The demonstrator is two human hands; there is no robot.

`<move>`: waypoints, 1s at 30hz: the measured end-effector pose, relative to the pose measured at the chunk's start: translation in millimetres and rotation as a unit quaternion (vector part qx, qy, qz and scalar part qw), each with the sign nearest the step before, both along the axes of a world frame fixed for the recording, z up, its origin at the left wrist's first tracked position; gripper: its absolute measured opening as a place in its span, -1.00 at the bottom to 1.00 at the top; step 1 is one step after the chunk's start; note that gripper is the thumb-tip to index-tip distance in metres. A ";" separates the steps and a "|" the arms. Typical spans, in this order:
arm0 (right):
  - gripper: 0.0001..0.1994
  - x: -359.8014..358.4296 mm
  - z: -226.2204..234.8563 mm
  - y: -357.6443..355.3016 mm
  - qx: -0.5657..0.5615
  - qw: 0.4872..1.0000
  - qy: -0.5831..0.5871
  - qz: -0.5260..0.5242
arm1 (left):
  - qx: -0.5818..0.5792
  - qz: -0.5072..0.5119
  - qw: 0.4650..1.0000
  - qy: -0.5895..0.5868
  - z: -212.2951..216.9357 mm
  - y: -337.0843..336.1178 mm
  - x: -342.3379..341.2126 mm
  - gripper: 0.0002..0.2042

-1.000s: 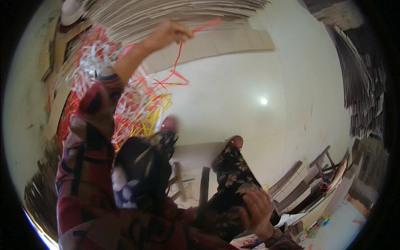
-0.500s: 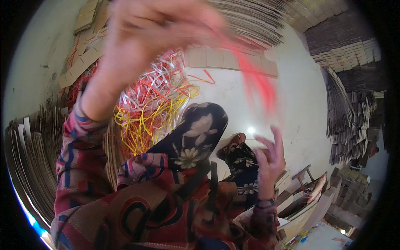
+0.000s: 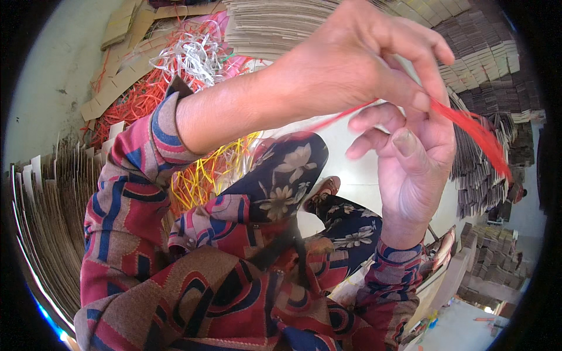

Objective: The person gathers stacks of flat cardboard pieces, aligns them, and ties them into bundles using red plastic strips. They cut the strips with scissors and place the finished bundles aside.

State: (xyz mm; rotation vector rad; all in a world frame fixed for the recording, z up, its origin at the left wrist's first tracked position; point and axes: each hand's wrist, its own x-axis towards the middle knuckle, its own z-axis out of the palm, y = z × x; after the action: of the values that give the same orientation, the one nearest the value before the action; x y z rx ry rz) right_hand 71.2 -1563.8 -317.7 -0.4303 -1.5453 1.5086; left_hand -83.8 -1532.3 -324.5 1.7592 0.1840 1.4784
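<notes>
My left hand [image 3: 374,58] reaches across to the upper right, its thumb and fingers pinched on a bundle of thin red plastic strips [image 3: 477,128]. One end of the bundle trails right and down; a blurred shorter length runs left below the hand. Right under it, my right hand [image 3: 415,167] is raised with the palm turned up and left. Its thumb stands apart from the fingers, which curve loosely to the left. Where the strips cross the upper part of the right hand, the left fingers partly hide the contact.
A heap of red and white plastic strips [image 3: 193,55] lies at the upper left, with yellow strips [image 3: 219,167] nearer my knee. Cardboard sheets [image 3: 50,216] stand packed on the left. Stacked cardboard [image 3: 275,26] lies ahead, and more cardboard piles [image 3: 486,64] line the right side.
My left hand has swung right with the red strips, from above the heap to over my right hand. The right hand has risen to meet it.
</notes>
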 end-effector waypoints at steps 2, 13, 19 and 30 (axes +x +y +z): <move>-0.61 -0.5 1.6 -0.3 -0.016 0.999 -0.024 0.014 | -0.021 -0.003 1.000 0.005 12.7 -2.1 0.7 -0.94; -0.67 33.4 -19.5 26.8 -0.056 0.998 -0.008 -0.028 | -0.082 -0.030 0.939 0.332 -180.9 -35.5 -7.1 -0.48; -0.70 236.5 -4.8 102.6 -0.161 0.960 0.088 -0.210 | -0.154 0.344 0.857 0.352 -280.4 -81.1 -72.6 -0.89; -0.73 526.4 11.9 -2.9 -0.006 0.662 -0.184 -0.726 | -0.288 0.585 0.595 0.471 -365.4 -94.8 -260.5 -0.81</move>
State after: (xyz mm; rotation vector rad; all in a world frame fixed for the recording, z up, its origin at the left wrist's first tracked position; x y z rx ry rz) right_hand 597.6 -1566.8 -305.8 -1.5703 -0.8436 0.1086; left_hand -344.4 -1627.0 -689.9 1.6036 2.4463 0.7144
